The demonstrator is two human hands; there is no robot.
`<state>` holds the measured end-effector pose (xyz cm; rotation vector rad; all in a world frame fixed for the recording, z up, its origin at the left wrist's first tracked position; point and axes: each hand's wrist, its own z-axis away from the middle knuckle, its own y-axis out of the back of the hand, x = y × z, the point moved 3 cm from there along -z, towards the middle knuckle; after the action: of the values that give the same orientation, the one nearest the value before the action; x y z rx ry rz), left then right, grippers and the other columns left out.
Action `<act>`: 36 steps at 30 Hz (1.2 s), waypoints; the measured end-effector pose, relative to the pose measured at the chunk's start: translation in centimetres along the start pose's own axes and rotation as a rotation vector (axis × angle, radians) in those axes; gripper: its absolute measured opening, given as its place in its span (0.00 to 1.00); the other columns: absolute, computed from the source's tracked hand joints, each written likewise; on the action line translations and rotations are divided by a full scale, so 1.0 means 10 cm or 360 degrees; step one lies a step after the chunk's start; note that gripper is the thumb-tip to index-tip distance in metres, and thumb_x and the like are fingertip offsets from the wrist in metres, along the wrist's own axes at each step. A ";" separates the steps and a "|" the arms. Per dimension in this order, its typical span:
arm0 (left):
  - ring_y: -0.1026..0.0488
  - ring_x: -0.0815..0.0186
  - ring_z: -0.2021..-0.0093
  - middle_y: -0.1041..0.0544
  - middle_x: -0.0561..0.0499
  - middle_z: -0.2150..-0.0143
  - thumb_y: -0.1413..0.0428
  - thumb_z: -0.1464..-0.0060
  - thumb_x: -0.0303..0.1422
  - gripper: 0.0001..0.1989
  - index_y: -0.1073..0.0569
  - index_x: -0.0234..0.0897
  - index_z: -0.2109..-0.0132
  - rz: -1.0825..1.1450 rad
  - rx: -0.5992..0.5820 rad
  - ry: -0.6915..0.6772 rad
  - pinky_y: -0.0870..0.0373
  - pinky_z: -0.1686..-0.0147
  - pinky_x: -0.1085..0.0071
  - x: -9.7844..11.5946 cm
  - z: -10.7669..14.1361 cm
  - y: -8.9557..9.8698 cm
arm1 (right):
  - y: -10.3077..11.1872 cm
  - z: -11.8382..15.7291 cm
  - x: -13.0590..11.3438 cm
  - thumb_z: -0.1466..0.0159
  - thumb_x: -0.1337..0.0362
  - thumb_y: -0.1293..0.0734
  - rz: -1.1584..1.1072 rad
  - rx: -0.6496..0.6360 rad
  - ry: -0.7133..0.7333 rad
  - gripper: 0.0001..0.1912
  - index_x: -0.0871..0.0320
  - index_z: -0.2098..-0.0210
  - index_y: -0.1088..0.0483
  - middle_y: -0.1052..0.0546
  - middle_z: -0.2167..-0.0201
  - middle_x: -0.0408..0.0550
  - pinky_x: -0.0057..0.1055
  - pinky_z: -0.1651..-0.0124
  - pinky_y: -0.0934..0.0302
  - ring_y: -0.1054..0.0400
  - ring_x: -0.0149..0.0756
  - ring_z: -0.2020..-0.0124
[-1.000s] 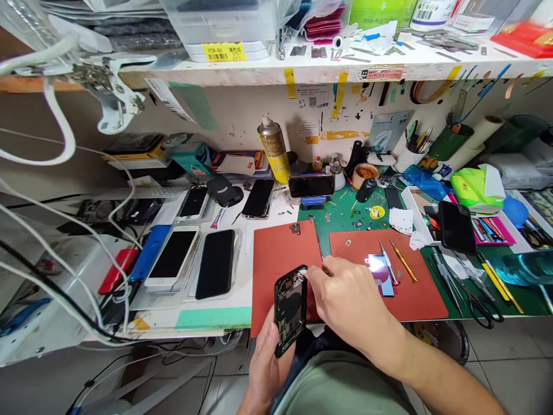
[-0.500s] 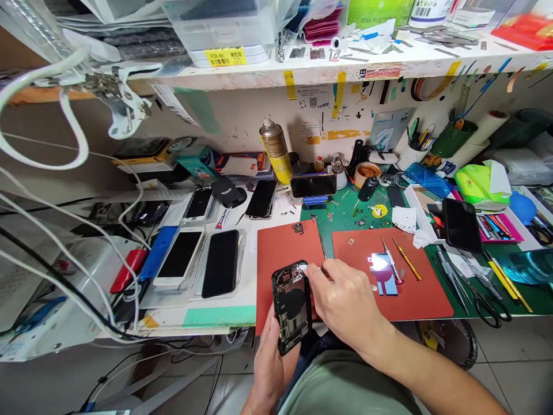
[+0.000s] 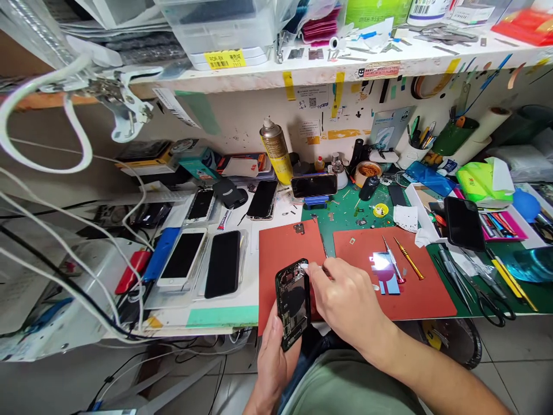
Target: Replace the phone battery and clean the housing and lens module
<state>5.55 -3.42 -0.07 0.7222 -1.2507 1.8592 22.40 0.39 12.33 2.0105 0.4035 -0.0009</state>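
Open phone (image 3: 293, 306), held tilted by the near edge of the left mat (image 3: 280, 245), with the left hand (image 3: 275, 353) clamped around its lower part, the right hand's (image 3: 343, 302) fingertips pinched on a pale scrap (image 3: 304, 267) at its top corner, and a gold screwdriver (image 3: 409, 258) on the right mat (image 3: 425, 302)

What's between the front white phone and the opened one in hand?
Head view: from the white phone to the opened phone come a dark-screened phone on a clear tray, white tabletop, and part of the left red mat.
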 end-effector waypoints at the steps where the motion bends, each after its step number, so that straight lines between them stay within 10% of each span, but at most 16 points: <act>1: 0.30 0.45 0.29 0.20 0.42 0.35 0.34 0.39 0.50 0.27 0.20 0.45 0.37 -0.0011 0.0002 -0.0004 0.40 0.26 0.48 -0.01 0.00 0.02 | 0.01 0.00 0.00 0.36 0.77 0.34 0.0004 -0.0018 -0.0017 0.10 0.58 0.61 0.23 0.29 0.72 0.45 0.34 0.70 0.51 0.36 0.35 0.72; 13: 0.29 0.47 0.30 0.19 0.46 0.36 0.36 0.38 0.52 0.29 0.22 0.49 0.35 -0.0001 0.0090 -0.0006 0.32 0.30 0.50 -0.02 0.00 -0.04 | -0.08 0.07 -0.06 0.28 0.74 0.37 0.0051 0.0289 -0.0087 0.12 0.63 0.52 0.22 0.29 0.72 0.46 0.34 0.66 0.48 0.36 0.37 0.71; 27: 0.24 0.42 0.34 0.17 0.39 0.41 0.33 0.41 0.52 0.29 0.17 0.38 0.40 -0.0307 -0.0242 0.0122 0.29 0.33 0.50 0.20 -0.18 0.20 | 0.28 -0.41 0.14 0.33 0.76 0.34 0.0164 -0.0711 0.0352 0.10 0.61 0.68 0.24 0.23 0.71 0.51 0.36 0.74 0.59 0.30 0.37 0.71; 36: 0.23 0.51 0.35 0.18 0.43 0.39 0.37 0.36 0.50 0.30 0.24 0.44 0.32 -0.0147 -0.0064 -0.0048 0.31 0.31 0.56 0.06 -0.03 -0.04 | -0.01 -0.03 -0.12 0.31 0.77 0.37 0.0391 0.0299 0.0171 0.11 0.70 0.54 0.23 0.28 0.74 0.49 0.36 0.70 0.43 0.35 0.39 0.73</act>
<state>5.49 -2.84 0.49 0.7762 -1.2491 1.7497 21.21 0.31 12.59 2.2411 0.2280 0.2302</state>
